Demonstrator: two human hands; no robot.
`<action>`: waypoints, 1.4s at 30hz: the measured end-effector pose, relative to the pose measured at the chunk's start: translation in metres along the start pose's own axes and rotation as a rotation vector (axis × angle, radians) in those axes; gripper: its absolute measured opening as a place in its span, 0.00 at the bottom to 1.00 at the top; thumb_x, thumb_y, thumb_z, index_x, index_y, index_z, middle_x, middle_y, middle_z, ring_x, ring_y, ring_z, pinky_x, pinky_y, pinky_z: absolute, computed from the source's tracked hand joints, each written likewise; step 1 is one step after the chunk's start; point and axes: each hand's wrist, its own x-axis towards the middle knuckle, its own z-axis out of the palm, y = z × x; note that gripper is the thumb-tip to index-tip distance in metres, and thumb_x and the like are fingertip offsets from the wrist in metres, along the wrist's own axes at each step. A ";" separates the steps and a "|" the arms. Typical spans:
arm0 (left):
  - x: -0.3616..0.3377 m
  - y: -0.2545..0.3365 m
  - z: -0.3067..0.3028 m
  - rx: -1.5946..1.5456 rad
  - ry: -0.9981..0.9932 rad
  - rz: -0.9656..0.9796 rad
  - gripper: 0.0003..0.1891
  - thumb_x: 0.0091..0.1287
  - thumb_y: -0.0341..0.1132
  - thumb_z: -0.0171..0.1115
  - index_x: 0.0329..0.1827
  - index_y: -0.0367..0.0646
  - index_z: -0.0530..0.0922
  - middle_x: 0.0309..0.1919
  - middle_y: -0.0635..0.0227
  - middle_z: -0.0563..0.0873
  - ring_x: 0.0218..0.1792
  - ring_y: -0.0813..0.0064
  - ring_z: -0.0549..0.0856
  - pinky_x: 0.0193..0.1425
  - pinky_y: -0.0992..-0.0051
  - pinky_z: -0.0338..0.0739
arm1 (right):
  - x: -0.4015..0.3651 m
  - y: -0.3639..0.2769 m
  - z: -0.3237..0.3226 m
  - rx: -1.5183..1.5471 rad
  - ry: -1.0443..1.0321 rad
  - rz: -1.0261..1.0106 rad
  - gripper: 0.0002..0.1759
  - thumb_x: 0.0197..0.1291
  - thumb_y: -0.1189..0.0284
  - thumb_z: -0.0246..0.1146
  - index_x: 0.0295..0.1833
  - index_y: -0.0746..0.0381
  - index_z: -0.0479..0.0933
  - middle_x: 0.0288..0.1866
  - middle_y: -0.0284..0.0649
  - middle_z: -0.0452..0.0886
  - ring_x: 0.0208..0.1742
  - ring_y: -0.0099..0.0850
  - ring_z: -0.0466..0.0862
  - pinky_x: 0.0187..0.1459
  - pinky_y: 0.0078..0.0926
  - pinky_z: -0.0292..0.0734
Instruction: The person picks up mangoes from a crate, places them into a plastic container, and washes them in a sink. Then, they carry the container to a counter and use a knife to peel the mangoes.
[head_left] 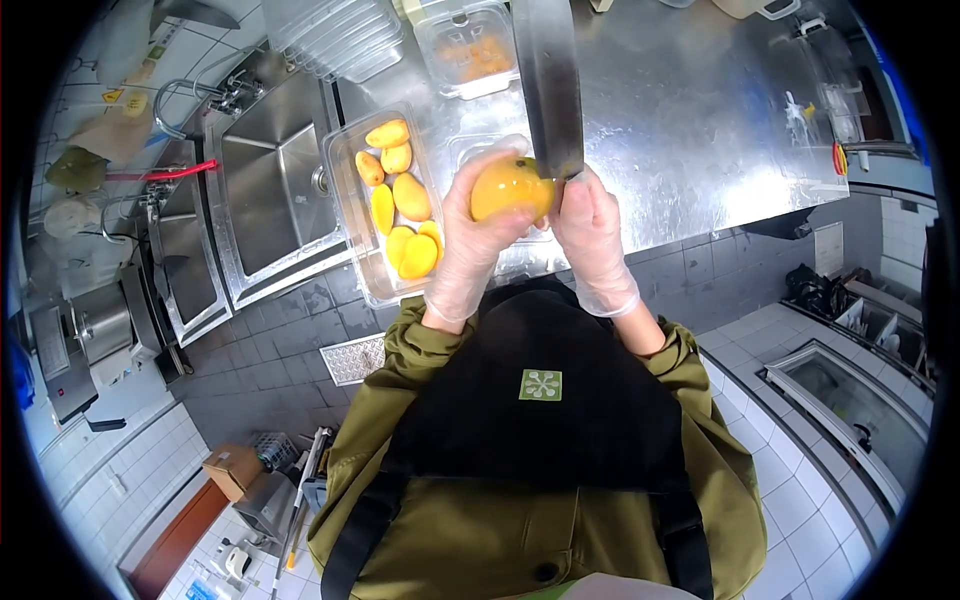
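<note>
My left hand (480, 215), in a clear glove, is wrapped round a yellow mango (508, 190) above the front edge of the steel counter. My right hand (587, 225), gloved too, grips a large knife (552, 90). Its wide blade points away from me, and its heel end is against or close to the mango's right side. The knife's handle is hidden in the right fingers. Left of my hands, a clear plastic tray (385, 290) holds several mangoes (411, 197), some of them brighter yellow and smooth.
A clear container (468, 85) with orange pieces stands behind the tray, beside stacked clear containers (345, 35). Steel sinks (270, 190) with taps lie to the left. The steel counter (690, 130) extends right. A floor drain grate (352, 361) is below the tray.
</note>
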 end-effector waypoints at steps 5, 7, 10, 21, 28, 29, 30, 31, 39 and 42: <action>-0.003 -0.005 0.016 -0.024 0.239 0.115 0.27 0.52 0.28 0.69 0.56 0.38 0.70 0.40 0.64 0.79 0.34 0.76 0.80 0.29 0.81 0.75 | -0.003 0.007 0.007 -0.005 0.015 -0.001 0.25 0.66 0.51 0.50 0.45 0.66 0.71 0.28 0.30 0.72 0.29 0.19 0.70 0.32 0.18 0.68; -0.002 -0.002 0.020 -0.034 0.272 0.119 0.26 0.53 0.27 0.68 0.56 0.38 0.70 0.39 0.63 0.80 0.31 0.76 0.80 0.26 0.81 0.74 | -0.004 0.017 0.004 -0.116 0.028 -0.045 0.23 0.67 0.53 0.50 0.45 0.66 0.71 0.27 0.31 0.72 0.29 0.19 0.71 0.32 0.19 0.68; -0.001 0.004 0.019 -0.046 0.254 0.086 0.26 0.54 0.27 0.66 0.57 0.39 0.69 0.38 0.63 0.80 0.27 0.75 0.80 0.24 0.82 0.72 | -0.005 0.021 -0.003 -0.346 0.038 -0.141 0.19 0.68 0.59 0.50 0.43 0.66 0.70 0.23 0.34 0.71 0.26 0.19 0.70 0.30 0.20 0.68; 0.033 0.032 -0.007 0.022 0.362 0.109 0.25 0.58 0.37 0.65 0.58 0.42 0.69 0.37 0.65 0.81 0.26 0.75 0.81 0.24 0.82 0.71 | -0.017 0.014 -0.019 -0.629 -0.082 -0.096 0.12 0.66 0.67 0.52 0.37 0.66 0.69 0.19 0.48 0.69 0.19 0.38 0.67 0.27 0.27 0.70; 0.035 -0.002 -0.022 0.179 0.293 -0.119 0.19 0.60 0.34 0.64 0.52 0.36 0.71 0.31 0.64 0.83 0.19 0.75 0.81 0.19 0.83 0.70 | -0.011 0.019 -0.023 -0.751 -0.088 -0.060 0.12 0.66 0.67 0.52 0.38 0.67 0.69 0.20 0.53 0.73 0.23 0.51 0.75 0.26 0.34 0.71; 0.036 -0.005 -0.025 0.225 0.267 -0.151 0.17 0.60 0.35 0.64 0.49 0.36 0.73 0.31 0.64 0.83 0.19 0.76 0.81 0.20 0.83 0.71 | -0.011 0.022 -0.024 -0.772 -0.100 -0.048 0.12 0.66 0.66 0.52 0.39 0.67 0.69 0.20 0.53 0.73 0.23 0.52 0.75 0.26 0.35 0.71; 0.036 -0.007 -0.025 0.271 0.242 -0.184 0.15 0.60 0.36 0.64 0.46 0.37 0.74 0.30 0.65 0.83 0.19 0.76 0.81 0.20 0.83 0.71 | -0.010 0.024 -0.026 -0.793 -0.113 -0.036 0.12 0.66 0.66 0.52 0.39 0.66 0.69 0.20 0.54 0.73 0.24 0.52 0.76 0.26 0.36 0.71; 0.036 -0.005 -0.021 0.320 0.233 -0.214 0.11 0.60 0.34 0.63 0.40 0.38 0.75 0.28 0.65 0.83 0.18 0.77 0.80 0.20 0.83 0.71 | -0.009 0.025 -0.026 -0.836 -0.117 -0.041 0.12 0.66 0.66 0.52 0.39 0.66 0.69 0.20 0.53 0.74 0.24 0.52 0.76 0.26 0.37 0.71; 0.041 -0.021 -0.028 0.238 0.341 -0.174 0.16 0.60 0.35 0.64 0.48 0.37 0.75 0.37 0.65 0.83 0.34 0.77 0.83 0.34 0.81 0.77 | -0.011 0.026 -0.018 -0.980 -0.138 -0.121 0.13 0.65 0.66 0.53 0.38 0.67 0.68 0.16 0.52 0.74 0.21 0.50 0.77 0.22 0.41 0.72; 0.043 -0.026 -0.029 0.052 0.374 -0.192 0.18 0.59 0.32 0.64 0.51 0.36 0.75 0.39 0.65 0.82 0.39 0.77 0.82 0.42 0.80 0.76 | -0.007 0.026 -0.021 -0.966 -0.125 -0.204 0.13 0.65 0.66 0.53 0.38 0.67 0.68 0.15 0.51 0.73 0.19 0.50 0.77 0.21 0.42 0.71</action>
